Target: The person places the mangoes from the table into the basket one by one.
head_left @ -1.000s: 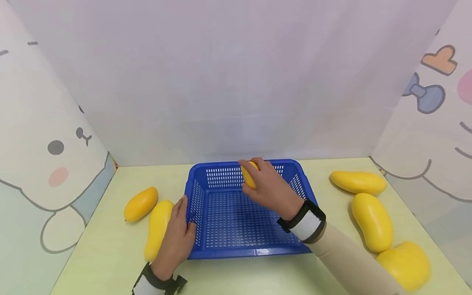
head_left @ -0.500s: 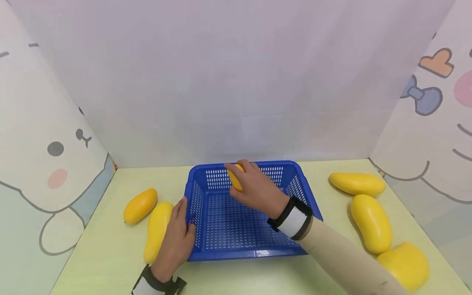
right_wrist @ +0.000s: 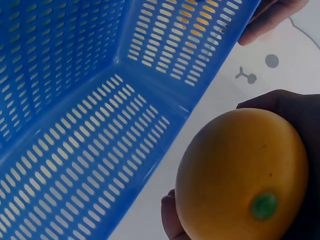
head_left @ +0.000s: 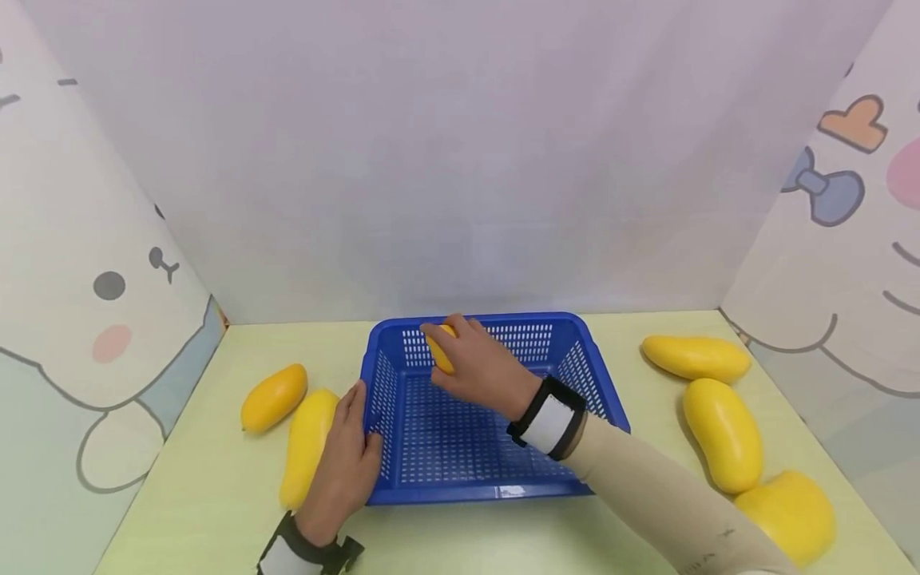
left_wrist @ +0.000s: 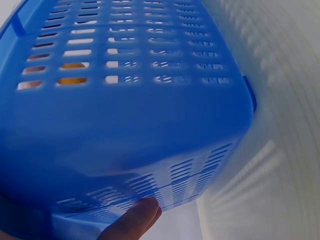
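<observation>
Hands, two, apart: right hand, fingers curled round a held mango with a green spot, over the 11 o'clock corner of the blue basket; left hand, at 8 o'clock, gripping the basket's side, thumb at the rim, fingers along the outer wall. Basket, one, perforated, upright on the pale counter. Also on the counter: orange mango, 9 o'clock; long yellow mango, beside the left hand; three yellow fruits, from 2 to 4 o'clock
</observation>
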`<state>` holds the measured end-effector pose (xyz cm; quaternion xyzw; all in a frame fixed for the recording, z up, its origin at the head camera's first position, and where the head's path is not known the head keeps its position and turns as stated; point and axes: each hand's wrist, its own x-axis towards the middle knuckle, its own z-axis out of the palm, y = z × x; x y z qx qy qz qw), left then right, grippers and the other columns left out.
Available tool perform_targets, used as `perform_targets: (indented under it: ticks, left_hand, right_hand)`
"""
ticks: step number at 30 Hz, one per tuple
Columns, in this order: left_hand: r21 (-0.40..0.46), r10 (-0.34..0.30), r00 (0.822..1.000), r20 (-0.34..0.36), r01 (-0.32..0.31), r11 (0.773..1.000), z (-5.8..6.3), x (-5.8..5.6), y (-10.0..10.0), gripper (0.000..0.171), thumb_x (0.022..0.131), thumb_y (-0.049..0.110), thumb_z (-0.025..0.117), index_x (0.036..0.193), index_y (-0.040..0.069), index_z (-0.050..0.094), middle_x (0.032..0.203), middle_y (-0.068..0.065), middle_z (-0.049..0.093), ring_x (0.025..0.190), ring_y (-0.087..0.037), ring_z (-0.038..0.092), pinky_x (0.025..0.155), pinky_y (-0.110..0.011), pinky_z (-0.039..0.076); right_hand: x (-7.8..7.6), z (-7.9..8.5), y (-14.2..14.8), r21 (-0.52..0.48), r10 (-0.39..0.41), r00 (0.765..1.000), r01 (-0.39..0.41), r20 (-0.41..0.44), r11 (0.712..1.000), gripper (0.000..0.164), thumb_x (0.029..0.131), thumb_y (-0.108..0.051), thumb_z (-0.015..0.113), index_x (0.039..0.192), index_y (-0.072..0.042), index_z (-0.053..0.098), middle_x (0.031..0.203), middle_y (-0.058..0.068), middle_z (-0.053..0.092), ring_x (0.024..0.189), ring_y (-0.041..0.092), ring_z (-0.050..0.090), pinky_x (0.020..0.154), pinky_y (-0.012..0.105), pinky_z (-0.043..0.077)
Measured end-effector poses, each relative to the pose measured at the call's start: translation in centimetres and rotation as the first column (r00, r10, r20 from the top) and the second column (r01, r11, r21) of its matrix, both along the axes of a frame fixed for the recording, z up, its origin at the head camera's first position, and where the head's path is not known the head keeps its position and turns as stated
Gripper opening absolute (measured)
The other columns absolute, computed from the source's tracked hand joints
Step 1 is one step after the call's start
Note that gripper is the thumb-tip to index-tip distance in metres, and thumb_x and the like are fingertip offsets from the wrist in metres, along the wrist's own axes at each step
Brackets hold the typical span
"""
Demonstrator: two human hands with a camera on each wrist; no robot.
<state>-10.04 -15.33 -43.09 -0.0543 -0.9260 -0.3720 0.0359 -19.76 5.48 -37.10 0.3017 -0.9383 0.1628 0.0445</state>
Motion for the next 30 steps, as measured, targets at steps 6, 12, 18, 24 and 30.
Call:
perform_targets:
  ticks: [6, 12, 18, 24, 30]
  left_hand:
    - [-0.006, -0.004, 1.000, 0.010, 0.004, 1.000, -0.1, 0.0, 0.0, 0.067, 0.091, 0.007, 0.043, 0.148, 0.004, 0.009, 0.152, -0.019, 0.010, 0.134, -0.032, 0.024, 0.106, -0.049, 0.025]
    - [-0.003, 0.000, 1.000, 0.017, 0.000, 1.000, 0.0, 0.1, -0.1, 0.067, 0.091, 0.007, 0.043, 0.148, 0.004, 0.009, 0.152, -0.019, 0.010, 0.134, -0.032, 0.023, 0.106, -0.049, 0.025]
    - [-0.008, -0.001, 1.000, -0.002, 0.001, 1.000, 0.1, 0.0, -0.1, 0.066, 0.090, 0.006, 0.043, 0.148, 0.002, 0.010, 0.152, -0.020, 0.012, 0.133, -0.033, 0.025, 0.105, -0.049, 0.026]
    - [-0.015, -0.002, 1.000, -0.005, 0.002, 1.000, -0.1, 0.0, -0.1, 0.067, 0.090, 0.007, 0.043, 0.148, 0.002, 0.010, 0.152, -0.019, 0.011, 0.133, -0.033, 0.025, 0.105, -0.049, 0.026]
    - [-0.014, -0.007, 1.000, -0.021, 0.006, 1.000, -0.1, 0.0, -0.2, 0.067, 0.090, 0.006, 0.044, 0.148, 0.001, 0.010, 0.152, -0.019, 0.011, 0.133, -0.032, 0.025, 0.105, -0.049, 0.026]
  right_hand:
    - [-0.3, -0.9, -1.1, -0.023, 0.008, 0.999, -0.007, 0.041, 1.000, 0.058, 0.086, -0.035, 0.059, 0.139, -0.024, 0.040, 0.118, 0.004, 0.045, 0.090, 0.015, 0.043, 0.065, 0.019, 0.047]
    - [-0.8, -1.6, -2.0, -0.046, 0.018, 0.999, -0.016, 0.044, 0.999, 0.057, 0.086, -0.036, 0.058, 0.139, -0.023, 0.041, 0.117, 0.005, 0.046, 0.090, 0.016, 0.043, 0.064, 0.020, 0.046]
    - [-1.2, -2.1, -3.1, -0.057, 0.045, 0.996, -0.041, 0.073, 0.998, 0.057, 0.085, -0.035, 0.058, 0.138, -0.020, 0.042, 0.113, 0.005, 0.046, 0.084, 0.015, 0.045, 0.060, 0.018, 0.045]
    - [-1.5, -2.7, -4.3, -0.102, 0.051, 0.987, -0.036, 0.150, 0.994, 0.058, 0.084, -0.035, 0.057, 0.138, -0.020, 0.042, 0.107, 0.002, 0.045, 0.078, 0.014, 0.047, 0.054, 0.019, 0.044]
    - [-1.8, -3.1, -5.0, -0.084, 0.026, 0.985, -0.012, 0.168, 0.996, 0.058, 0.085, -0.037, 0.056, 0.138, -0.021, 0.042, 0.108, 0.003, 0.045, 0.078, 0.014, 0.048, 0.055, 0.020, 0.043]
